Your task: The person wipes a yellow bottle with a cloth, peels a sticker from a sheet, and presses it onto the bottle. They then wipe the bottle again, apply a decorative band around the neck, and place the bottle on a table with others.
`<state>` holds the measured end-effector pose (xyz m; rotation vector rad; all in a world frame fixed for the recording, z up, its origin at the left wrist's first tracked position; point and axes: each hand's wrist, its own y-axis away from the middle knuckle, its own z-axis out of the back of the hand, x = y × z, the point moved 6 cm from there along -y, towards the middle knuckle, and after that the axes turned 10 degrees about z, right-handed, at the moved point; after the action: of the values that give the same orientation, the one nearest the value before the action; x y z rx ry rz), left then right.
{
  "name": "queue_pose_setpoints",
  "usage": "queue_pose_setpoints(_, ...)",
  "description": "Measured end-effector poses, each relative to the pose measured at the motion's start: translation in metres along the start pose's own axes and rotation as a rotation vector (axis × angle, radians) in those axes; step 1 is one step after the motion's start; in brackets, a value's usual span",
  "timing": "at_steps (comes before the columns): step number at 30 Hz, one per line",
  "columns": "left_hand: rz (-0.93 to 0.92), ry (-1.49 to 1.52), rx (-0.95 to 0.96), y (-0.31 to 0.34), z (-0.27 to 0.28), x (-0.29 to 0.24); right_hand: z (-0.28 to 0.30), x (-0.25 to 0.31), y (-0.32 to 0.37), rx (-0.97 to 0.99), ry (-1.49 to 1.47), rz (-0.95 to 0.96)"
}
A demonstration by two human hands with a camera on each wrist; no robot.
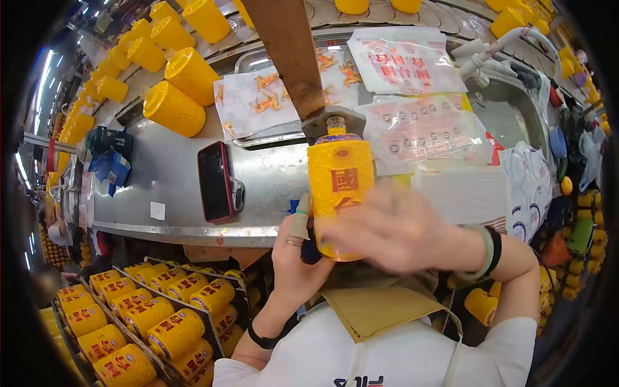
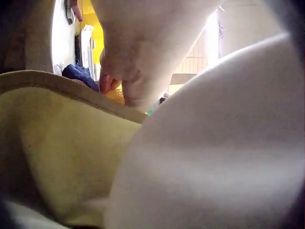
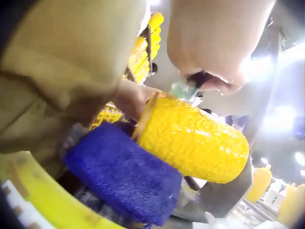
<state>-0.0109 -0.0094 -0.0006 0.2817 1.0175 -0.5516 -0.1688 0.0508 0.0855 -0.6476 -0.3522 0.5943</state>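
Note:
A yellow textured bottle point(image 1: 340, 161) with red characters and a clear neck stands in front of me, its neck beside the metal bracket point(image 1: 316, 126) under a wooden post. My left hand point(image 1: 293, 264) grips its lower left side, with tape and rings on a finger. Blurred, my right hand point(image 1: 396, 226) passes across the lower front of the bottle; the right wrist view puts this hand point(image 3: 214, 43) just above the bottle's yellow surface point(image 3: 198, 138). A blue cloth pad point(image 3: 124, 171) lies beneath the bottle. In the left wrist view, a sleeve and apron hide most of the work.
A phone point(image 1: 215, 182) in a red case lies on the metal table point(image 1: 271, 187). Orange-gold figures lie on white sheets point(image 1: 248, 109); printed sticker sheets point(image 1: 425, 129) are to the right. Yellow bottles point(image 1: 174, 106) line the back left, and crates of bottles point(image 1: 174, 332) stand below.

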Motion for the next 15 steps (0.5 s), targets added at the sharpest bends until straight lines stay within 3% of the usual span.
queue_pose_setpoints(3,0.01,0.012,-0.004,0.003,-0.002,-0.002,0.009,-0.063,-0.014,-0.043,0.18,-0.183)
queue_pose_setpoints(6,-0.015,0.004,-0.027,0.006,0.0,-0.003,0.027,-0.063,-0.033,-0.038,0.372,-0.035)
queue_pose_setpoints(7,-0.03,-0.012,-0.035,0.007,0.001,-0.004,0.024,-0.058,-0.032,-0.039,0.368,-0.03)
queue_pose_setpoints(9,-0.023,-0.015,-0.04,0.008,0.001,-0.003,0.006,-0.047,-0.027,0.034,-0.01,-0.049)
queue_pose_setpoints(11,-0.017,-0.016,-0.039,0.008,0.0,-0.003,0.006,-0.054,-0.027,0.02,0.024,-0.063)
queue_pose_setpoints(13,0.012,-0.034,-0.031,0.009,-0.002,-0.001,0.015,-0.072,-0.028,-0.037,0.251,-0.082)
queue_pose_setpoints(15,-0.013,-0.066,-0.043,0.007,-0.002,-0.008,0.017,-0.071,-0.026,-0.067,0.23,-0.082)
